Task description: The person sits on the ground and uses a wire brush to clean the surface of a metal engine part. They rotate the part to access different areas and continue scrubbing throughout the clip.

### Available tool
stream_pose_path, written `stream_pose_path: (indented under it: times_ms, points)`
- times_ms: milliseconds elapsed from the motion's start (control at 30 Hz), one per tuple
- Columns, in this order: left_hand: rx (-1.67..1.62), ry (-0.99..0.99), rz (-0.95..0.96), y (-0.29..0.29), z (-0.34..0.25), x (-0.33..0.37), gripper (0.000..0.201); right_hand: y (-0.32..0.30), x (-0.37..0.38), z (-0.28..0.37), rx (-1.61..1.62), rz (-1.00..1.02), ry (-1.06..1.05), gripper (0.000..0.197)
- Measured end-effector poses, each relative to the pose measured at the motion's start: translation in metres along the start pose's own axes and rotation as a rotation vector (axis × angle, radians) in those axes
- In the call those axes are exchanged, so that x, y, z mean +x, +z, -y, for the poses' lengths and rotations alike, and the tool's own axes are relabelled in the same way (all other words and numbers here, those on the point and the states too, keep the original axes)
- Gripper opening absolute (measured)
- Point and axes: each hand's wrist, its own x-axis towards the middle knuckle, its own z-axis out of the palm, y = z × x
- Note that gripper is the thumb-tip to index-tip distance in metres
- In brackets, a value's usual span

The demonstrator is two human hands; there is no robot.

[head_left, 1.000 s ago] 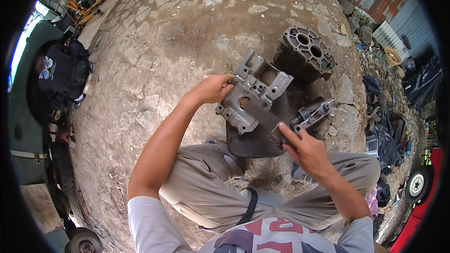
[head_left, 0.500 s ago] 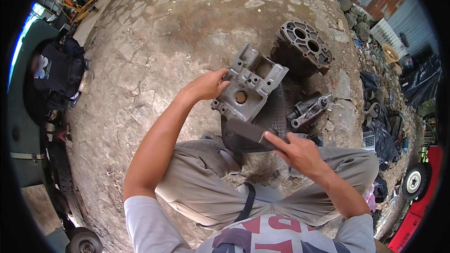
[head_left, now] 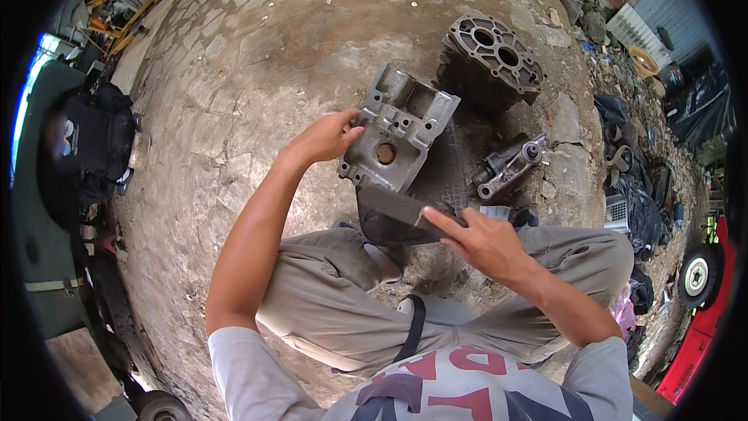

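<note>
My left hand [head_left: 326, 137] grips the left edge of a grey cast-metal housing [head_left: 405, 126], which has a round hole and squarish openings. The housing is tilted over a dark, textured support [head_left: 440, 175] between my feet. In my right hand [head_left: 491, 243] is a flat, dark, bar-shaped tool [head_left: 391, 204], its index finger stretched along it. The tool's far end lies by the housing's lower edge; whether they touch I cannot tell. The tool is slightly blurred, and its exact kind does not show.
A bigger dark casing [head_left: 496, 46] with a ribbed, holed face stands beyond the housing to the right. Nearer, a smaller metal part [head_left: 510, 168] lies on the stony ground. Bags and scrap line the right side. A person in dark clothes [head_left: 95, 136] is at far left beside a green vehicle.
The whole scene has shifted slightly up and left in the picture. The tool has come a little nearer the housing's lower edge. Both hands keep their grips.
</note>
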Motion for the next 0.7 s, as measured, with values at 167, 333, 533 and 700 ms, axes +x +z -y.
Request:
stream_pose_path:
  times_ms: [167,333,533,700]
  points:
    - [-0.068,0.072,-0.055,0.009,0.013,-0.002,0.039,-0.026,0.019,-0.024,-0.054,-0.164,0.096,0.075]
    - [-0.106,0.080,-0.096,0.016,0.015,0.000,0.035,-0.032,0.029,-0.041,-0.029,-0.279,0.191,0.076]
    - [-0.060,0.051,-0.036,0.009,0.009,0.002,0.037,-0.005,0.008,0.003,-0.019,0.016,-0.021,0.075]
    - [-0.055,0.049,-0.054,0.009,0.007,-0.006,0.040,-0.044,0.032,-0.037,-0.074,-0.270,0.199,0.076]
